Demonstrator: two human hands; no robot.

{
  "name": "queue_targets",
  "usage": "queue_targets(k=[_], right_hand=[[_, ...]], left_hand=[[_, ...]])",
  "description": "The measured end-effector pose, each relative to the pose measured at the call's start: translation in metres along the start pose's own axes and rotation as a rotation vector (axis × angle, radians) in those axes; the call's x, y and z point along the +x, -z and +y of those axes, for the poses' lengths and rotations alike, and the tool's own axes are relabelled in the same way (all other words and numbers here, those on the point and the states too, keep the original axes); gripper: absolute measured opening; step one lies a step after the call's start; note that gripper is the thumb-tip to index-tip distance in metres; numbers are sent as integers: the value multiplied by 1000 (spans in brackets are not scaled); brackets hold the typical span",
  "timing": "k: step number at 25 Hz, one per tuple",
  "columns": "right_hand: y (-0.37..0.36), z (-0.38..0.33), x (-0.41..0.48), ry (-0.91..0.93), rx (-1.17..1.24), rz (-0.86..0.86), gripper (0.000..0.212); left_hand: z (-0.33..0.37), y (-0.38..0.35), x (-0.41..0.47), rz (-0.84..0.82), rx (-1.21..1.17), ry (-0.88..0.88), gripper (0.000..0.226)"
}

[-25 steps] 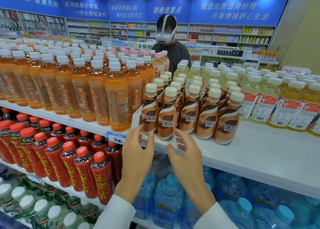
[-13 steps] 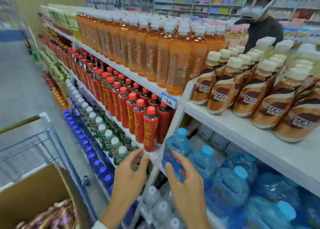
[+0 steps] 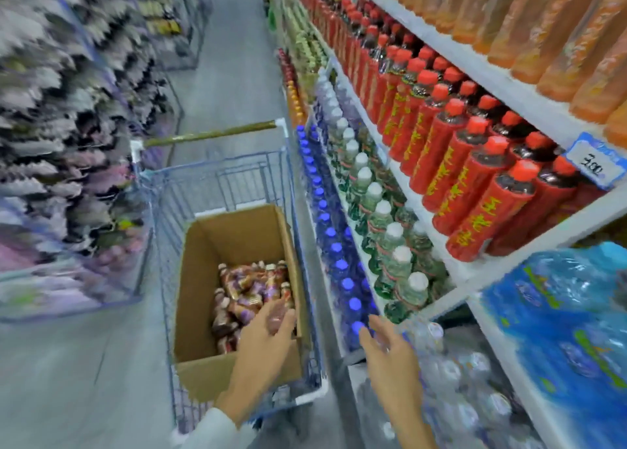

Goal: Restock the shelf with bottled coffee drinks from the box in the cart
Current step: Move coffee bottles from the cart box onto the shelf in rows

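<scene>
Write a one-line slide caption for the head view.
Left hand over the coffee bottles in the cart's box; right hand open beside the shelf.

**A narrow drinks aisle, one side lost to blur**

On my feed I am looking down a narrow aisle with a pale grey floor [image 3: 234, 58]. Along the right runs a tall shelf unit [image 3: 475, 62] with white boards. Orange bottles [image 3: 543, 24] stand on top, with red-capped bottles [image 3: 475, 190] below them. Under those are white-capped green bottles [image 3: 383, 231], and blue-capped bottles [image 3: 336, 245] stand lowest, near the floor. A blue-edged price tag [image 3: 593, 167] hangs on a board's front edge. Blue shrink-wrapped packs [image 3: 559, 313] fill the nearest bay. The racks on my left [image 3: 68, 109] are smeared by motion, so I cannot tell their goods. The light is even and cool.
</scene>
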State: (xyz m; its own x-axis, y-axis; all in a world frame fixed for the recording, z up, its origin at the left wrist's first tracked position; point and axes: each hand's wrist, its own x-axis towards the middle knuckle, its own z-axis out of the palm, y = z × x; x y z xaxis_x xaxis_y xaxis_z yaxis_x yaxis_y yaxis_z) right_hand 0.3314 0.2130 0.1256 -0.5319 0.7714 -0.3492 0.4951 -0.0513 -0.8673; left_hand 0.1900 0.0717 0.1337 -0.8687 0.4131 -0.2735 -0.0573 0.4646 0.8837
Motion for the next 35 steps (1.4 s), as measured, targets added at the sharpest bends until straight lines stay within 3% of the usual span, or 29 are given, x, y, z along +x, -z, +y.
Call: queue_targets(k=[3,6,10,14,21,27,35], right_hand=[[-48,-7,16,-39,-28,-112,37],[-95,-23,37,-55,-89,-235,37],[-157,-33,71,-129,-173,-344,38],[-201,-23,99,-258,-238,-400,35],[-236,2,121,-442,-324,-382,25],[-245,9,142,-514,-234,-337,24],[-254,-9,174,-424,-277,-403,31]], left_hand=[[-35,34,18,65,-8,165,22],[-71,60,50,124,-38,320,28],[-115,73,109,73,-84,529,26],[-189,54,189,-38,-255,808,60],[-241,8,284,51,-258,1159,102],[-264,-15,302,191,-393,1159,84],[-224,18,263,194,-372,839,90]])
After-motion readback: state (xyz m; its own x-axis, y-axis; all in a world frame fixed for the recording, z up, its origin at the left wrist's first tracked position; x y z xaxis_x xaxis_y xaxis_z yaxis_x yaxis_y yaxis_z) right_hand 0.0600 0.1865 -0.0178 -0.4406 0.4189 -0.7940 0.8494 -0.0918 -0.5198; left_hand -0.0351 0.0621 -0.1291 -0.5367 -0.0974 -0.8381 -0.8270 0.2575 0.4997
